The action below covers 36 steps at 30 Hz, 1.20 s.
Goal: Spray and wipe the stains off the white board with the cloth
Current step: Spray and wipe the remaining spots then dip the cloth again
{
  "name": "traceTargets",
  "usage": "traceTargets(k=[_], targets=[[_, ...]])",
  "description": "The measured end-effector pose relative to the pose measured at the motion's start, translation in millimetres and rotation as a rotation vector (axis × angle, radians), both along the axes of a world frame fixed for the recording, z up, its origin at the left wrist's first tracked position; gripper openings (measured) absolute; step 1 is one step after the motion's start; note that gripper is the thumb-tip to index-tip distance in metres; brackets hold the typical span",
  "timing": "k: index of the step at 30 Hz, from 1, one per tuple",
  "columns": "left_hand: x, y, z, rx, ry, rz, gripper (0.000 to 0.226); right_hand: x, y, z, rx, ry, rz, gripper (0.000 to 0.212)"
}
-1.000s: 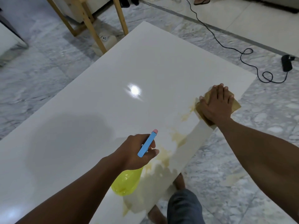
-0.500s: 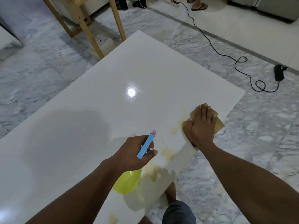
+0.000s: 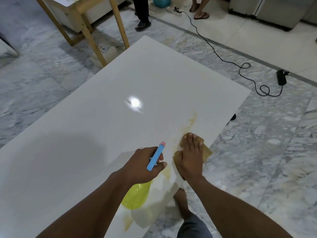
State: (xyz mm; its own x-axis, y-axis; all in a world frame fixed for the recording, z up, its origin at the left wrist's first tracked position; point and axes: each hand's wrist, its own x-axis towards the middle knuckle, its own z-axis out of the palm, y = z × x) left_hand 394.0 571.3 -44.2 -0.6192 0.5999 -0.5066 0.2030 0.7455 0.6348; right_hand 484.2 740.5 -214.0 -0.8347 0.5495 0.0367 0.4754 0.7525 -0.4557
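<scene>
A large white board (image 3: 106,127) lies flat over the marble floor. Yellow-brown stains (image 3: 191,121) run along its right edge, with more near the front (image 3: 127,223). My right hand (image 3: 190,155) presses flat, fingers straight, on a tan cloth (image 3: 206,151) at that right edge. My left hand (image 3: 144,164) grips a spray bottle with a yellow body (image 3: 137,196) and a blue nozzle head (image 3: 156,156), held just above the board beside the cloth.
A wooden table's legs (image 3: 92,42) stand past the board's far corner. A black cable (image 3: 221,57) with an adapter (image 3: 281,77) snakes over the floor at right. Two people's feet (image 3: 199,13) stand at the back. My own foot (image 3: 181,201) is by the board's near edge.
My right hand has slid the cloth along the right edge toward me, leaving a faint smear behind. The left hand with the bottle has stayed in place.
</scene>
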Motion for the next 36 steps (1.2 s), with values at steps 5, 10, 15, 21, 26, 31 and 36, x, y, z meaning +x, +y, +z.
traceTargets(k=[5,10,15,21,26,31,36], targets=[[29.9,-45.6,5.8,0.019,-0.02,-0.04,0.021,27.9,-56.3,17.2,-0.26,0.228,-0.066,0.048],[48.4,-80.8,13.2,-0.006,-0.025,-0.041,0.022,29.7,-66.8,42.6,-0.466,0.328,-0.296,0.037],[48.0,-82.1,20.3,-0.002,0.0,-0.058,0.024,19.0,-53.6,66.6,-0.725,0.436,-0.632,0.028],[29.0,-34.9,28.1,0.04,0.004,-0.127,0.022,25.7,7.5,103.4,-1.897,0.89,-0.794,0.014],[15.7,23.7,31.0,0.072,-0.002,-0.211,0.025,21.9,48.7,102.3,-2.143,0.923,-0.595,0.041],[-1.4,70.4,30.9,0.051,-0.004,-0.277,0.02,3.5,95.0,116.4,-2.215,0.694,-0.314,0.083],[-20.5,101.5,25.3,-0.004,-0.008,-0.242,0.031,-27.8,139.4,131.2,-1.989,0.447,-0.413,0.062]])
